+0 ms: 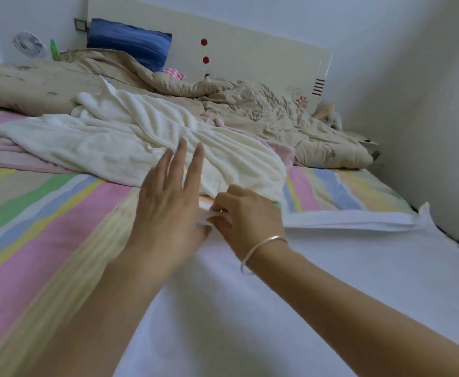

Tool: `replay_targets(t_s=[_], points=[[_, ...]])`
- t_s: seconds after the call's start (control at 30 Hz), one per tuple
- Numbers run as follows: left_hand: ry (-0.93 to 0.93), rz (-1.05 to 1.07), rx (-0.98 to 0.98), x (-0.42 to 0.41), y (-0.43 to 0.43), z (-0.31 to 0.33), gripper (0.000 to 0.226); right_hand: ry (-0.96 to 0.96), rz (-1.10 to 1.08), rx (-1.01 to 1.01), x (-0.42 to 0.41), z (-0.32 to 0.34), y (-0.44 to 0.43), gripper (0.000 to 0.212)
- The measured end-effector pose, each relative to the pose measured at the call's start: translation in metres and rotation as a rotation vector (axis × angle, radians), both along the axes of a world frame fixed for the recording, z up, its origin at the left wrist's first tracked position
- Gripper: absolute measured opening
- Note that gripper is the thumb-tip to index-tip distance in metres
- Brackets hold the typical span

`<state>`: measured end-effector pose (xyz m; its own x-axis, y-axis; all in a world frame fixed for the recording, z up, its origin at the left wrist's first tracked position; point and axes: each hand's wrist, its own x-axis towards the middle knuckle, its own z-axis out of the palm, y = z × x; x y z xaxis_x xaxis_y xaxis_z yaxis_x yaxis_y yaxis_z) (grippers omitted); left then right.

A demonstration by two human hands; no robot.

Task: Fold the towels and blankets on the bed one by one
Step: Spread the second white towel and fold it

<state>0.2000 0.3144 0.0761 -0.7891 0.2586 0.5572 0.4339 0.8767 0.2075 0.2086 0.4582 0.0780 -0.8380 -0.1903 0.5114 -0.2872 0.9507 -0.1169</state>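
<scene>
White cloth [277,308] lies spread over the near end of the bed [46,213], mostly flat, its far edge running toward the right wall. Thin, light and limp by the look of it; it should fold sharply but slide and bunch easily.

Right hand [246,216], bracelet [261,246] at the wrist: fingers curled, pinching a doubled bit of the cloth's far left corner or hem. That is a good hold, since the hem is the firmest part and lets the corner be carried across.

Left hand [168,197]: fingers straight and spread, grasping nothing, reaching over the near edge of the cream blanket [130,137]. It is motion-blurred, so I cannot tell whether the palm touches anything.

The cream blanket is heaped in ridges mid-bed. It looks fleecy, thick, soft and bulkier than the cloth; likely to spring back from a crease. Take it by two corners, shake it out, then smooth it by palm.

A pink towel [16,156] lies beneath the blanket, showing at the left. It must wait until the blanket is lifted off.

The beige quilt [263,112] is crumpled along the headboard side. It looks padded and is likely the heaviest item; needs both hands on one long edge.

A blue pillow [130,42] stands at the head
</scene>
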Motion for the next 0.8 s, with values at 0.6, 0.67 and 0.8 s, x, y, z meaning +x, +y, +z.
replay_targets(t_s=[0.6,0.67,0.8], points=[[-0.231,0.013,0.079,0.148,-0.051,-0.034,0.044,0.09,-0.508,0.291,0.106,-0.062,0.12,0.011],[-0.246,-0.015,0.09,0.153,-0.058,-0.033,0.042,0.002,-0.588,0.213,0.113,-0.058,0.14,0.022],[-0.268,-0.025,0.109,0.156,-0.079,-0.045,0.039,0.063,-0.532,0.135,0.151,-0.048,0.162,0.03]])
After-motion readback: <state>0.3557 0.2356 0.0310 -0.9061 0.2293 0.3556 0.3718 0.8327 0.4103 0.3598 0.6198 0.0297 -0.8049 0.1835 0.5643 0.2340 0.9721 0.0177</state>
